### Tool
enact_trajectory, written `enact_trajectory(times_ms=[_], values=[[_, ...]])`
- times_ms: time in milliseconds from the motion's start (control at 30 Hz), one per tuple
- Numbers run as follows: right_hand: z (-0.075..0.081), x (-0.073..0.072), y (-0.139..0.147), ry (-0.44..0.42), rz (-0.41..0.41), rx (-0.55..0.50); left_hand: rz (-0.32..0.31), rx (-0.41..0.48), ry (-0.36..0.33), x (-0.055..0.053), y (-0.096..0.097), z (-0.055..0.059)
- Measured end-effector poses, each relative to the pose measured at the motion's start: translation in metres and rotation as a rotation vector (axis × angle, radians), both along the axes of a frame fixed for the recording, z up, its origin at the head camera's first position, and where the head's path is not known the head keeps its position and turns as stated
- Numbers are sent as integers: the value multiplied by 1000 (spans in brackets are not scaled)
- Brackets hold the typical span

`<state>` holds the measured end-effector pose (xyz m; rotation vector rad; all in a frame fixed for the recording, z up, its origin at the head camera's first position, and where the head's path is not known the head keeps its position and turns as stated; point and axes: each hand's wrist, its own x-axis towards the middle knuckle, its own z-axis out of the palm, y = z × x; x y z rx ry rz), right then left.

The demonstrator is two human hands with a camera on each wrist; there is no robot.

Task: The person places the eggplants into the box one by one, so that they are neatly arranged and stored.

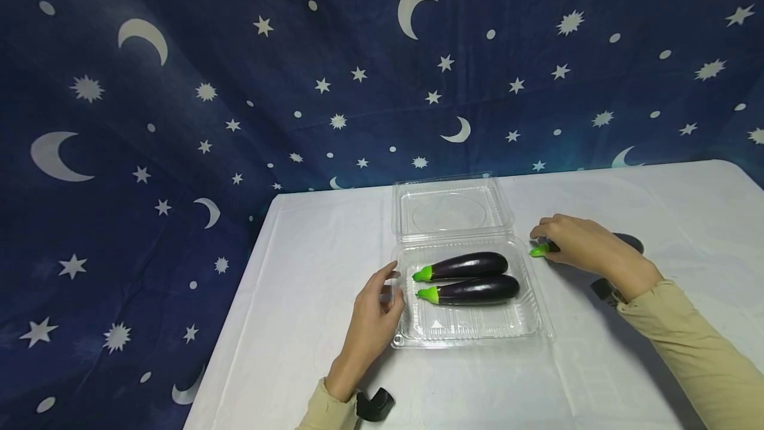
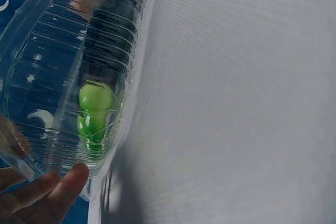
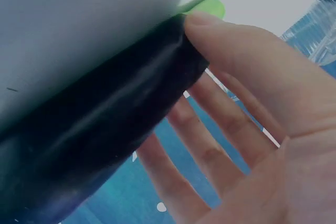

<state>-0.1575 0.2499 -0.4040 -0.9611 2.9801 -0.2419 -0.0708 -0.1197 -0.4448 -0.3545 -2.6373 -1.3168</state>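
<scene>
A clear plastic clamshell container (image 1: 471, 330) stands with its lid (image 1: 444, 208) folded back. Two dark purple eggplants with green stems, one behind (image 1: 471, 265) and one in front (image 1: 479, 290), lie side by side in its base. At the base's left edge, my left hand (image 1: 373, 317) touches the plastic with spread, bent fingers; its fingertips (image 2: 77, 174) show against the wall in the left wrist view. To the container's right, my right hand (image 1: 575, 242) holds a third eggplant (image 3: 100, 108) near its green stem, thumb on one side and fingers on the other.
A white cloth covers the table (image 1: 310, 264). Behind it hangs a dark blue curtain (image 1: 358, 38) with moons and stars. Black wrist devices show at the left sleeve (image 1: 375, 405) and at the right wrist (image 1: 605, 290).
</scene>
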Motion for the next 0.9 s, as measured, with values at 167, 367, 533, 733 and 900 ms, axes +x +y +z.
enact_trajectory(times_ms=[167,367,533,733,900], values=[[-1,0,1,-19,0,3,-2,5,3,0,0,0],[-1,-1,2,-41,11,11,-2,2,6,0,1,0],[-1,-1,3,-34,28,15,2,-3,-7,-1,0,0],[2,-1,4,0,34,0,9,-1,-32,-1,1,0],[3,0,4,17,34,-7,6,-9,-21,-1,1,1]])
